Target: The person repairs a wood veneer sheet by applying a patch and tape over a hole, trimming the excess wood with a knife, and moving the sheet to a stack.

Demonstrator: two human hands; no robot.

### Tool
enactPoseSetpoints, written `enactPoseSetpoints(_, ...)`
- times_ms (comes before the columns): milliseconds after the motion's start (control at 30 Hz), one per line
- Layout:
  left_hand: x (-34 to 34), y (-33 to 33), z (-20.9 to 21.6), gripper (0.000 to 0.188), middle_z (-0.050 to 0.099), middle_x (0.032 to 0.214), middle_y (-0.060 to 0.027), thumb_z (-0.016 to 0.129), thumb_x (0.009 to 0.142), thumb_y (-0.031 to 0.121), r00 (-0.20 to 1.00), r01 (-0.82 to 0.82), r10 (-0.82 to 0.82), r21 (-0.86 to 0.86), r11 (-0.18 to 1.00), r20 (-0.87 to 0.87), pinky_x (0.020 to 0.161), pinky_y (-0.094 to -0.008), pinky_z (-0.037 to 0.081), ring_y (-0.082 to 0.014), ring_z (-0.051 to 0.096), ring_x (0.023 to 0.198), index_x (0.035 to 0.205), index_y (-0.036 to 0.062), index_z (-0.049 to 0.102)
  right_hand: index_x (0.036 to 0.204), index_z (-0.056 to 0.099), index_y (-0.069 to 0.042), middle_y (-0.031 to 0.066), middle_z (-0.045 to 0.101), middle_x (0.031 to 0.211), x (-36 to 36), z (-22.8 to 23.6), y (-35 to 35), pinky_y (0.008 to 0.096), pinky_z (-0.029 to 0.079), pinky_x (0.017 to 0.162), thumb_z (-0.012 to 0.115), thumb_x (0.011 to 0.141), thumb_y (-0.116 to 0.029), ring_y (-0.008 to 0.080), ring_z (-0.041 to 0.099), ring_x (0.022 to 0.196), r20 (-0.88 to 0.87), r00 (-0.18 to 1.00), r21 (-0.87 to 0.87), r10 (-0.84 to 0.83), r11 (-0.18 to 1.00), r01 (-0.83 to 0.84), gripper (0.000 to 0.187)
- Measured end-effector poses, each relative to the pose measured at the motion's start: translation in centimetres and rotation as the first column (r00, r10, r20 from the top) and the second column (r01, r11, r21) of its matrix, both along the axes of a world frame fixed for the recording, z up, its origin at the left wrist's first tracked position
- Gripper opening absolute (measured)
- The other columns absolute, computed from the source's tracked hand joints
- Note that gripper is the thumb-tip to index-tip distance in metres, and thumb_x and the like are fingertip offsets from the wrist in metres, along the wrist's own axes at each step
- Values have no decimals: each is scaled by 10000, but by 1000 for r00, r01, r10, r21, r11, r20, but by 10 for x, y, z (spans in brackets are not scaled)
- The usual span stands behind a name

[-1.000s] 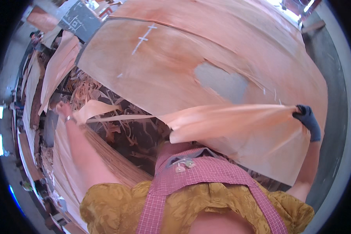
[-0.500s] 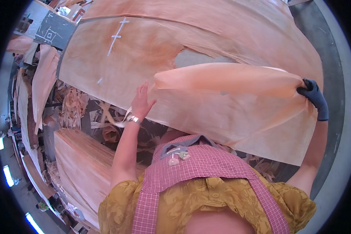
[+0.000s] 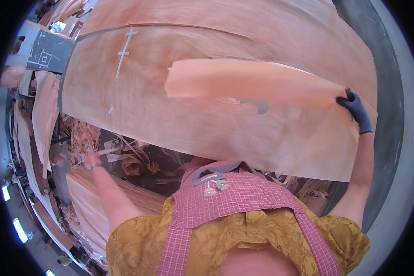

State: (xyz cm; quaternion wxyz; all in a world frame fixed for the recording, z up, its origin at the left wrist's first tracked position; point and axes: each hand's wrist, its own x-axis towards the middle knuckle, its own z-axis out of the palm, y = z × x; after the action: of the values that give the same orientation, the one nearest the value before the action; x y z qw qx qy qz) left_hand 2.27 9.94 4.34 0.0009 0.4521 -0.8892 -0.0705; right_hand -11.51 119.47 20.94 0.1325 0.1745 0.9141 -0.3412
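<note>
A thin, pinkish wood veneer sheet (image 3: 285, 138) lies over a wide work surface in front of me, its upper part lifted into a long curled flap (image 3: 244, 78). In a dark blue glove, my right hand (image 3: 355, 108) is closed on the right end of that flap. My bare left hand (image 3: 93, 160) is away to the left, off the sheet, above the pile of veneer scraps (image 3: 83, 135). Motion smears its fingers; a pale strip (image 3: 109, 150) shows beside it, and whether the hand holds it is unclear. A small ragged hole (image 3: 261, 106) shows grey below the flap.
A thick stack of veneer (image 3: 87, 198) stands at my lower left. Curled offcuts (image 3: 132, 165) lie on the floor between stack and worktop. More veneer (image 3: 45, 110) hangs at the far left, near a grey marked board (image 3: 50, 53). White tape strips (image 3: 123, 54) mark the sheet.
My left hand has swung left and down, away from the sheet to the scraps. The flap has shifted a little up and left with my right hand, and now covers most of the hole.
</note>
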Motion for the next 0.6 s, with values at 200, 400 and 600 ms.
enactPoseSetpoints(200,-75,165,24,940,317,1477,-348,680,770,322,997,67,-63,-134,989,38,1142,-549,268,-454,304,1381,1473,-102,222,1338,553,-52,101,619,1243,-10,-93,-15,369,462,997,850,752,-311,213,586,1156,-97,986,42,138,990,-134,706)
enactPoseSetpoints(400,-138,356,-34,705,486,1328,-250,738,813,285,637,770,-725,172,614,-263,1080,-477,353,-409,436,1262,1376,-18,443,1337,559,-93,155,591,1271,39,-55,-79,447,448,979,805,790,-328,327,564,1143,-566,776,653,278,726,216,644)
enactPoseSetpoints(600,-195,525,-4,664,492,1373,-174,740,820,310,226,967,-907,-26,252,-356,1052,-491,372,-345,443,1297,1393,115,470,1223,614,-72,127,627,1142,177,-109,-114,424,503,861,727,870,-258,338,610,1018,-527,820,424,-224,767,482,415)
